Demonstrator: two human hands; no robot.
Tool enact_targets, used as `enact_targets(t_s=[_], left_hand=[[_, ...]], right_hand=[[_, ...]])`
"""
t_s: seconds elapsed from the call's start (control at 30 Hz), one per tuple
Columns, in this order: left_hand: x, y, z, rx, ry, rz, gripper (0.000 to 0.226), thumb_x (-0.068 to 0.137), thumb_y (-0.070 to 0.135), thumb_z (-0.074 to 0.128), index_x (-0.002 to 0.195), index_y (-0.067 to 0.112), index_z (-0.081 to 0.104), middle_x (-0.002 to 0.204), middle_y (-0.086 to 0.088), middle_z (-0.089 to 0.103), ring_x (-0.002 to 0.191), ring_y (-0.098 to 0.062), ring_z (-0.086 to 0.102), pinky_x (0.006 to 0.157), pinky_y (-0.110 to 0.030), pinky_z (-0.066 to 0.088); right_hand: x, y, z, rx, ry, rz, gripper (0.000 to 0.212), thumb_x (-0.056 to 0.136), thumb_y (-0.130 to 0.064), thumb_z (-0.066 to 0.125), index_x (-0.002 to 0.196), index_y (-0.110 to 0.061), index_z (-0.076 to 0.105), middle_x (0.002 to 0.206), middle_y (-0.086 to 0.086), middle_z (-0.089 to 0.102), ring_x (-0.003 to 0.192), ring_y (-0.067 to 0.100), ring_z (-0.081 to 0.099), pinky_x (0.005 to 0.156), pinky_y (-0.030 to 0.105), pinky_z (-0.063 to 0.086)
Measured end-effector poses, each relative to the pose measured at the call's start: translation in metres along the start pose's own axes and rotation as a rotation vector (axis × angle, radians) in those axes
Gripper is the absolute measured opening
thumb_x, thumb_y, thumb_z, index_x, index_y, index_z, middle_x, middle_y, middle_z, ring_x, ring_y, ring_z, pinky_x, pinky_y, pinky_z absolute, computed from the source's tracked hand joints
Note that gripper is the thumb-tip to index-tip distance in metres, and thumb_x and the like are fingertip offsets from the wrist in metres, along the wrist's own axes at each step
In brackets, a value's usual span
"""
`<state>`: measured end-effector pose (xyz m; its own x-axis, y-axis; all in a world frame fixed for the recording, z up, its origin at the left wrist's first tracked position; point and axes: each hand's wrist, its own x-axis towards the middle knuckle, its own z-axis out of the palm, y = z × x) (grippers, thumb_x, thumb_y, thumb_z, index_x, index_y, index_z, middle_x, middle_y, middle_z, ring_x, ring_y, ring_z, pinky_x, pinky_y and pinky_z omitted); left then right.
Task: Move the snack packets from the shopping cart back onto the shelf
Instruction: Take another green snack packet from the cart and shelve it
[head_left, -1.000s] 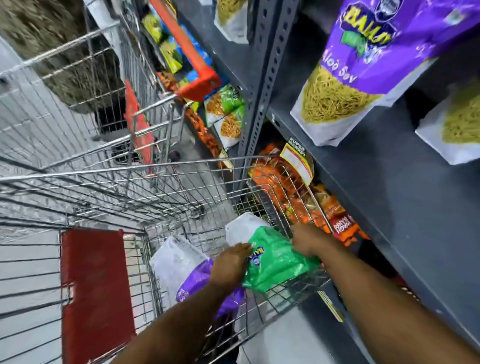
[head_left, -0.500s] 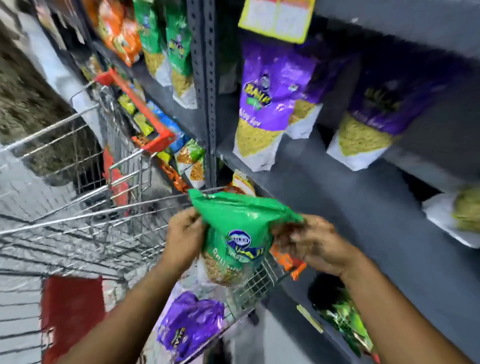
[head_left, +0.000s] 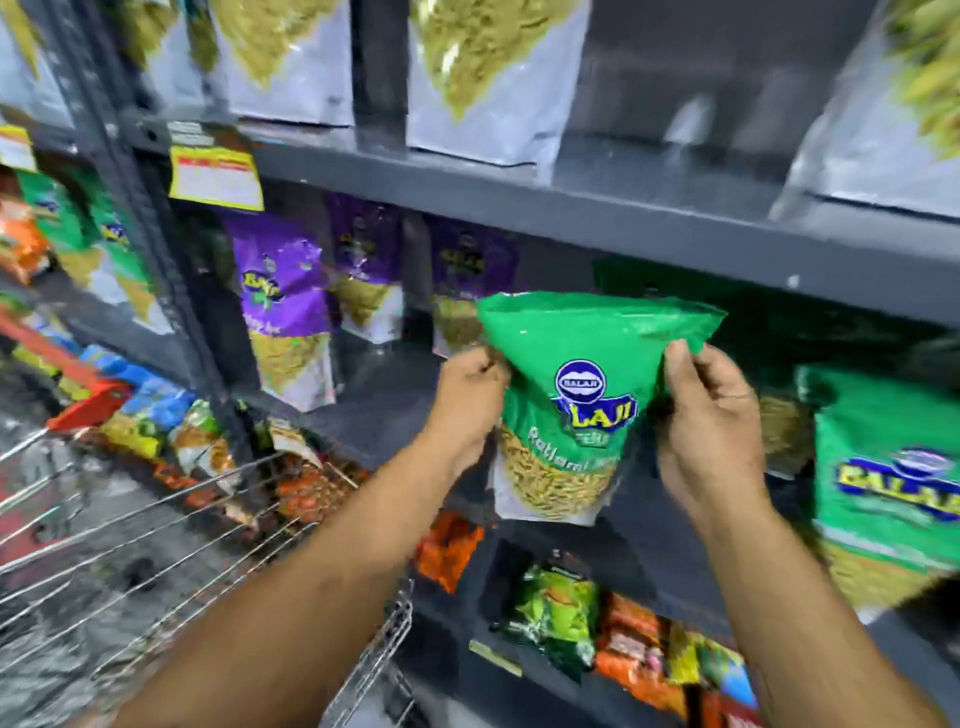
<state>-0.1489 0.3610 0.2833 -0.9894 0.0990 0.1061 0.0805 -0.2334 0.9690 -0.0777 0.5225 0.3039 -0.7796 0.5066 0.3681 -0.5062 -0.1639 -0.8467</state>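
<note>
Snack packet (head_left: 582, 395), green with a blue oval logo and a clear lower window showing yellow strands, held upright in both hands in front of the middle tier of the shelf (head_left: 649, 228). Shelf: dark grey metal racking filling most of the view, with a perforated upright post (head_left: 156, 249) at left and several tiers. Upper tier: pale pouches (head_left: 478, 78) with yellow-green contents standing in a row. Middle tier: three purple packets (head_left: 283, 301) standing left of the held packet, and a second green packet (head_left: 888, 483) of the same brand standing just to its right, blurred. Lower tier: mixed orange, green and yellow packs (head_left: 561, 618), too blurred to read. Shopping cart (head_left: 171, 525): wire basket at lower left, below and left of the forearms, its rim near the lower tier; its contents are not visible. Price label (head_left: 215, 176): yellow card fixed to the edge of the upper tier at left; print illegible. Left hand (head_left: 467, 400): grip closed on the packet's left edge, fingers curled round it just under the top fold. Right hand (head_left: 706, 431): grip closed on the right edge, thumb and fingertips pinching the film near the top corner. The packet's base hangs above the middle tier's surface; whether it touches cannot be told.
</note>
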Motion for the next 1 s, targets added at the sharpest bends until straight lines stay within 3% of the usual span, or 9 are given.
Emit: enact_targets(t_s=[0.1,0.23,0.4,0.5,0.6,0.7,0.77,0.87,1.0], left_hand=[[-0.002,-0.020,0.042,-0.032,-0.022,-0.125,0.023,0.093,-0.009,0.047,0.109,-0.010,0.063,0.118,-0.028,0.064,0.105,-0.036,0.062,0.094,-0.049,0.050],[-0.007,-0.035,0.068,-0.076,-0.018,-0.236,0.021,0.096,-0.002,0.047,0.092,0.006,0.066,0.095,-0.019,0.068,0.076,-0.024,0.062,0.057,-0.022,0.053],[-0.005,-0.038,0.080,-0.096,-0.064,-0.241,0.023,0.097,0.003,0.049,0.115,-0.007,0.059,0.108,-0.022,0.067,0.095,-0.030,0.064,0.074,-0.034,0.055],[-0.004,-0.037,0.074,-0.056,-0.117,-0.263,0.017,0.098,0.011,0.050,0.096,0.012,0.067,0.095,-0.007,0.071,0.082,-0.020,0.066,0.060,-0.022,0.052],[-0.004,-0.037,0.044,0.102,-0.095,-0.249,0.015,0.097,0.019,0.054,0.087,0.026,0.063,0.098,0.000,0.066,0.090,-0.016,0.057,0.069,-0.026,0.041],[-0.010,-0.039,-0.012,0.271,-0.026,-0.157,0.012,0.095,0.020,0.058,0.092,0.029,0.064,0.111,-0.005,0.066,0.104,-0.018,0.058,0.079,-0.023,0.044],[-0.019,-0.040,-0.059,0.365,0.018,-0.119,0.009,0.097,0.017,0.056,0.097,0.022,0.063,0.109,-0.008,0.065,0.104,-0.018,0.058,0.079,-0.018,0.048],[-0.035,-0.041,-0.132,0.455,0.065,-0.137,0.014,0.097,0.007,0.054,0.093,0.005,0.067,0.098,-0.014,0.063,0.094,-0.021,0.055,0.085,-0.033,0.045],[-0.063,-0.052,-0.230,0.834,0.109,-0.251,0.020,0.095,0.013,0.058,0.101,-0.003,0.068,0.098,-0.020,0.070,0.090,-0.021,0.063,0.088,-0.039,0.050]], right_hand=[[0.001,0.003,-0.032,-0.078,0.080,-0.009,0.014,0.090,-0.016,0.057,0.081,-0.019,0.068,0.075,-0.011,0.072,0.076,0.005,0.059,0.074,0.023,0.050],[0.001,0.017,-0.058,-0.146,0.164,-0.003,0.009,0.092,-0.017,0.053,0.091,-0.015,0.062,0.082,-0.006,0.069,0.079,0.008,0.057,0.075,0.026,0.047],[-0.001,0.021,-0.076,-0.270,0.170,-0.018,0.010,0.092,-0.027,0.052,0.093,-0.022,0.061,0.085,-0.007,0.066,0.078,0.006,0.057,0.076,0.029,0.046],[-0.010,0.027,-0.079,-0.297,0.184,-0.008,0.024,0.093,-0.023,0.051,0.116,-0.022,0.053,0.107,-0.004,0.065,0.095,0.006,0.060,0.090,0.028,0.047],[-0.043,0.040,-0.083,-0.377,0.249,-0.010,0.048,0.090,-0.026,0.055,0.133,-0.014,0.038,0.128,0.010,0.053,0.114,0.013,0.053,0.098,0.026,0.042],[-0.098,0.065,-0.078,-0.555,0.320,-0.023,0.062,0.080,-0.041,0.061,0.132,-0.015,0.037,0.125,0.008,0.045,0.116,0.021,0.045,0.101,0.033,0.035],[-0.131,0.084,-0.064,-0.603,0.243,0.026,0.060,0.078,-0.030,0.067,0.129,-0.011,0.041,0.122,0.009,0.044,0.118,0.029,0.044,0.103,0.043,0.035],[-0.158,0.106,-0.032,-0.614,-0.077,0.098,0.047,0.078,-0.006,0.069,0.121,-0.010,0.051,0.120,0.015,0.053,0.113,0.032,0.051,0.100,0.048,0.041],[-0.161,0.124,0.029,-0.677,-0.499,0.067,0.031,0.076,-0.024,0.065,0.105,-0.031,0.057,0.109,0.002,0.061,0.105,0.017,0.054,0.095,0.034,0.041]])
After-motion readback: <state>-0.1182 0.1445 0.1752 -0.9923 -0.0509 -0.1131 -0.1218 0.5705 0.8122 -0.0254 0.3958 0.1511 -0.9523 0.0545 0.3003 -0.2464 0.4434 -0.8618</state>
